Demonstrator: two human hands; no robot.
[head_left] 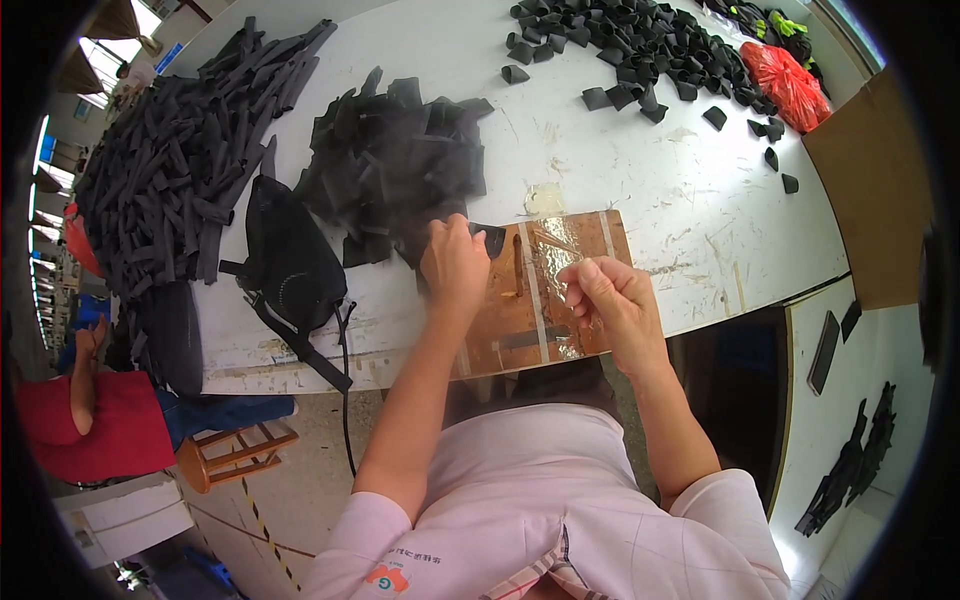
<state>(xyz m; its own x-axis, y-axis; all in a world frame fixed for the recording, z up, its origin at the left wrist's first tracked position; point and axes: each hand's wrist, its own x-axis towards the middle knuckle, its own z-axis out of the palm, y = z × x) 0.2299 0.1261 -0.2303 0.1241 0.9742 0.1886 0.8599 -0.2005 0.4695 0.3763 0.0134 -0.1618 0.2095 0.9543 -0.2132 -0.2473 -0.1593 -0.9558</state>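
Here, left hand [457, 262] holding one black piece [491, 239], right hand [618, 305] above one board [495, 325]

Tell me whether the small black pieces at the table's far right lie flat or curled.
Curled, mostly: many of the small black pieces show rounded sides and open ends.

I have my left hand [455, 262] holding a small black piece [492, 240] at the wooden board's [588, 232] left side; my right hand [615, 298] hangs, curled, by its glossy strip [553, 258]. Across the tabletop [720, 255] I see a loose black pile [385, 165] and a red plastic bag [785, 88].
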